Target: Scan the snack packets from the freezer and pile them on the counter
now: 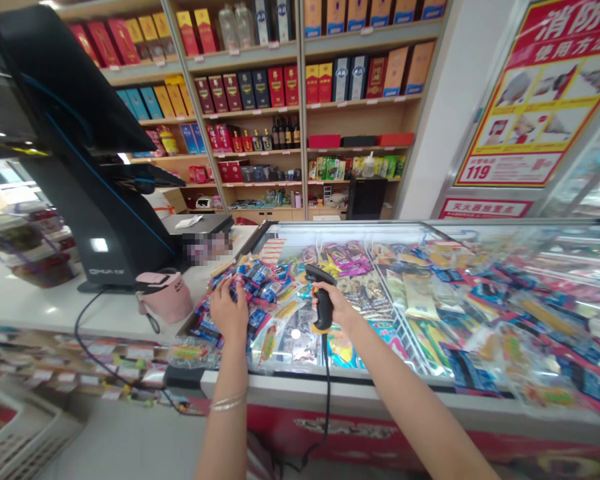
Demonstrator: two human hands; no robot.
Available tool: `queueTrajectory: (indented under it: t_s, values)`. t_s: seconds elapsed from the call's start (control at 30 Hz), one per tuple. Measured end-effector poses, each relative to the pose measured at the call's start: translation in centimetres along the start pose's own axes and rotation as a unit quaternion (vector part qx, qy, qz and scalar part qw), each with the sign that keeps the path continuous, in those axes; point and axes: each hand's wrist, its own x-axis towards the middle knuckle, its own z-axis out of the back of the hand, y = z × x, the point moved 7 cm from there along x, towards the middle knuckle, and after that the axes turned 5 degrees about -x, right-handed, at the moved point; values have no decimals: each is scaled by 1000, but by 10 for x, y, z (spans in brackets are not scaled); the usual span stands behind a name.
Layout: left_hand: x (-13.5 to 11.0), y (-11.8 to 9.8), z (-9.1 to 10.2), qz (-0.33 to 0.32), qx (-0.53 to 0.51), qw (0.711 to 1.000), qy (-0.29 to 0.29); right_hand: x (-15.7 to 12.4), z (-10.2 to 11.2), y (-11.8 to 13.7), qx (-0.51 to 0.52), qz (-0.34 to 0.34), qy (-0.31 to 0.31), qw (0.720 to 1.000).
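My right hand is wrapped round the grip of a black and yellow barcode scanner, its head tilted toward the upper left and its cord hanging over the freezer front. On the left, my left hand reaches down onto a heap of blue and pink snack packets, its fingers curled on one packet; the fingertips are partly hidden. Clear packets with yellow contents lie between the two hands. This pile sits on the glass top of a chest freezer, and more colourful packs show beneath the glass.
A checkout screen on a black stand rises from the white counter at left, with a pink cup-shaped holder beside it. More packets cover the freezer's right side. Shelves of boxed bottles stand behind. A white basket is at lower left.
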Motion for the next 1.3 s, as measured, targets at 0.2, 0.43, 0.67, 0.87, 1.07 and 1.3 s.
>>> queueTrajectory:
  t_s: [0.2, 0.43, 0.67, 0.87, 1.07, 1.3]
  values:
    - [4, 3, 2, 2, -8, 1000, -17, -7, 3, 6, -26, 35, -69, 997]
    - [18, -47, 10, -41, 24, 999, -23, -75, 24, 77, -104, 154, -107, 977]
    - [-4, -202, -46, -140, -133, 981, 21, -177, 85, 172, -116, 276, -164, 940]
    - [-86, -329, -138, -197, -233, 935, 183, -251, 163, 220, -113, 314, -268, 904]
    - [-180, -415, -197, -230, -254, 877, 337, -284, 246, 230, -82, 305, -349, 882]
    - [-250, -451, -240, -272, -255, 805, 461, -291, 329, 220, -17, 251, -423, 870]
